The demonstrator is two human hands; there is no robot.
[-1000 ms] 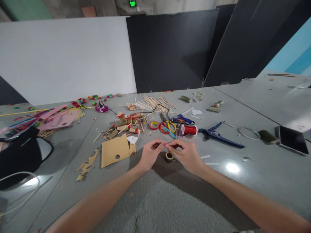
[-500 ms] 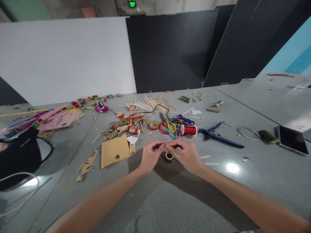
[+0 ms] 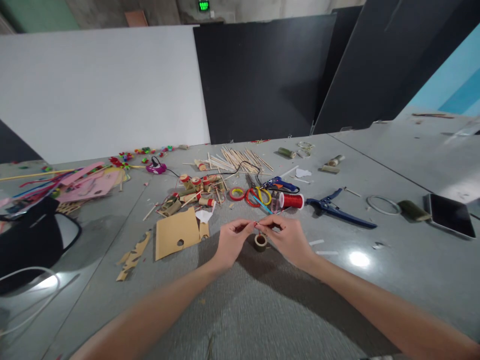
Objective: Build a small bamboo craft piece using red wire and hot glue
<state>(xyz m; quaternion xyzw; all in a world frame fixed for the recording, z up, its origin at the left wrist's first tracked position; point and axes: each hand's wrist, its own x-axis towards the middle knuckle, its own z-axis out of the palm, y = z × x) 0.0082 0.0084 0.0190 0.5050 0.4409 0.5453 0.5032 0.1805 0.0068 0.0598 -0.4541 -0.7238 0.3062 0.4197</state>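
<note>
Both hands meet at a red string

The left hand and right hand pinch the string between thumb and fingers, their tips nearly touching. Just below, a short bamboo tube stands on the grey surface, its open end up; whether the string is tied to it cannot be told. A red spool and scissors lie beyond the hands.

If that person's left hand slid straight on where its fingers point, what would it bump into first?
Probably the right hand: its fingertips sit just ahead of those of the left hand, at the thin red string. Exact depth there is hard to judge.
</note>
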